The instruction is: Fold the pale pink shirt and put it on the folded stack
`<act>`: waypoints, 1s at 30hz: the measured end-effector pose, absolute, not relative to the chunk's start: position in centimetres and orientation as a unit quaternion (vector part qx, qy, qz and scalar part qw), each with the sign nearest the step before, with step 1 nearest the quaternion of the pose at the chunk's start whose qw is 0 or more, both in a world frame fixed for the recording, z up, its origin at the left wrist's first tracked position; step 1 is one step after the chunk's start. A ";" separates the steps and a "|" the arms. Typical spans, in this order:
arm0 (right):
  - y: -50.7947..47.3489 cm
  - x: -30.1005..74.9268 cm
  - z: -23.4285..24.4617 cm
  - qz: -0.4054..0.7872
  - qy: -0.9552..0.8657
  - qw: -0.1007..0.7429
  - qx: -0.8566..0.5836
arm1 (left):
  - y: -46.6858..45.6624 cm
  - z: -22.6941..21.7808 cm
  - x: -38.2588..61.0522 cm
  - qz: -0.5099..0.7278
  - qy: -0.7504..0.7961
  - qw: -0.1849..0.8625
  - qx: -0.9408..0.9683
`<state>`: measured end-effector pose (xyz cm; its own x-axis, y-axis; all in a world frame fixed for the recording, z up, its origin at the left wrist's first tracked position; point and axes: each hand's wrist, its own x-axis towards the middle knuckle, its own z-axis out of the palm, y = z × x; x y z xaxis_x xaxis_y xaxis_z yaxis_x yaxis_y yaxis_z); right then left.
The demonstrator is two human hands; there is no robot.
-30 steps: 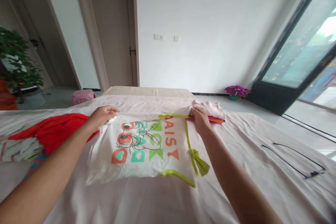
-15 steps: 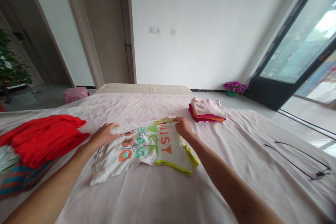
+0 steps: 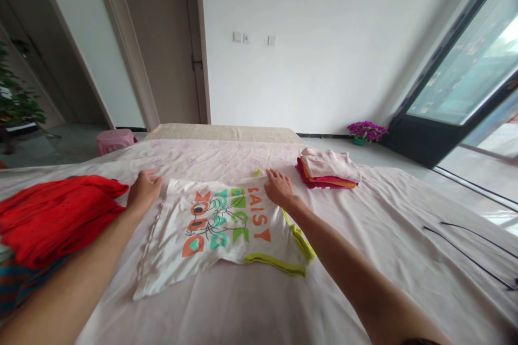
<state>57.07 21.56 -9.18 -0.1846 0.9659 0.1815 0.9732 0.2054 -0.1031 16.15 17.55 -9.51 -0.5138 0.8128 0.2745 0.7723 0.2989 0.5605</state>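
A white sleeveless top (image 3: 226, 226) with yellow-green trim, coloured letters and a cartoon face lies spread out on the sheet, its neck end to the right. My right hand (image 3: 279, 187) rests on its far edge near the armhole, fingers stretched out flat. Just off the hem's far corner is my left hand (image 3: 144, 190), its fingers loosely apart and holding nothing. Beside my left forearm lies a heap of red clothing (image 3: 65, 215), over a blue and brown striped cloth (image 3: 24, 280).
A folded clothes stack (image 3: 329, 167), pale pink on top of orange and magenta, sits beyond my right hand. Black-armed glasses (image 3: 469, 256) lie at the right on the sheet (image 3: 364, 259). Behind are a pink stool (image 3: 115, 141) and purple flowers (image 3: 366, 132).
My left hand has let go of the top's hem and moved left. The top lies flatter and wider. My right hand's fingers have gone from pinching the trim to lying flat.
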 end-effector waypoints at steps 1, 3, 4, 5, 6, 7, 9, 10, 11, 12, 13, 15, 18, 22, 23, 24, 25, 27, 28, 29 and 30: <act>21.0 56.7 -9.4 -0.039 -0.779 0.102 -0.617 | 17.4 -9.4 16.7 0.357 0.789 0.005 0.500; 20.0 55.9 -9.9 -0.068 -0.799 0.099 -0.589 | 16.4 -9.5 18.3 0.386 0.732 -0.021 0.561; 19.6 55.7 -10.1 -0.070 -0.807 0.095 -0.579 | 15.7 -9.8 19.4 0.385 0.697 -0.014 0.605; 19.3 55.6 -10.4 -0.063 -0.814 0.087 -0.571 | 14.9 -10.2 20.4 0.371 0.662 0.002 0.651; 19.1 55.6 -10.6 -0.050 -0.818 0.077 -0.567 | 14.1 -10.7 21.4 0.350 0.630 0.010 0.693; 19.1 55.7 -10.8 -0.036 -0.820 0.068 -0.567 | 13.5 -11.3 22.1 0.325 0.603 0.008 0.729; 19.2 56.6 -11.1 -0.019 -0.818 0.063 -0.572 | 12.5 -12.6 22.9 0.267 0.571 -0.008 0.776; 19.3 57.2 -11.2 -0.019 -0.811 0.064 -0.581 | 12.3 -13.2 22.8 0.240 0.566 -0.017 0.789; 19.4 57.9 -11.1 -0.022 -0.802 0.067 -0.593 | 12.1 -13.7 22.6 0.216 0.566 -0.022 0.795; 19.5 58.6 -11.0 -0.027 -0.791 0.067 -0.607 | 12.0 -14.0 22.1 0.199 0.571 -0.025 0.796; 19.4 59.3 -10.8 -0.029 -0.780 0.064 -0.621 | 11.9 -14.2 21.6 0.190 0.579 -0.026 0.793; 18.8 60.6 -10.0 -0.033 -0.762 0.066 -0.643 | 11.3 -13.9 20.7 0.192 0.589 -0.030 0.785; 16.4 61.8 -8.6 -0.031 -0.774 0.122 -0.621 | 9.0 -12.3 20.1 0.231 0.571 -0.033 0.787; 10.9 62.8 -6.8 0.086 -0.842 0.177 -0.502 | 3.8 -9.7 20.4 0.239 0.515 0.003 0.823; 9.4 63.1 -6.4 0.128 -0.855 0.172 -0.473 | 2.4 -9.4 20.5 0.223 0.499 0.021 0.837; 7.9 63.4 -6.1 0.161 -0.868 0.159 -0.442 | 1.2 -9.2 20.6 0.204 0.484 0.038 0.850; 6.6 63.8 -5.8 0.182 -0.884 0.141 -0.407 | 0.0 -9.1 20.6 0.185 0.471 0.053 0.861; 4.4 64.5 -5.4 0.188 -0.907 0.106 -0.362 | -1.6 -9.4 20.6 0.161 0.459 0.066 0.871; 3.6 64.8 -5.4 0.179 -0.915 0.093 -0.350 | -2.2 -9.5 20.5 0.157 0.459 0.066 0.872; 3.0 65.0 -5.4 0.165 -0.919 0.085 -0.348 | -2.5 -9.7 20.5 0.156 0.462 0.063 0.871; 2.7 65.1 -5.5 0.147 -0.920 0.082 -0.353 | -2.7 -9.8 20.5 0.157 0.466 0.060 0.868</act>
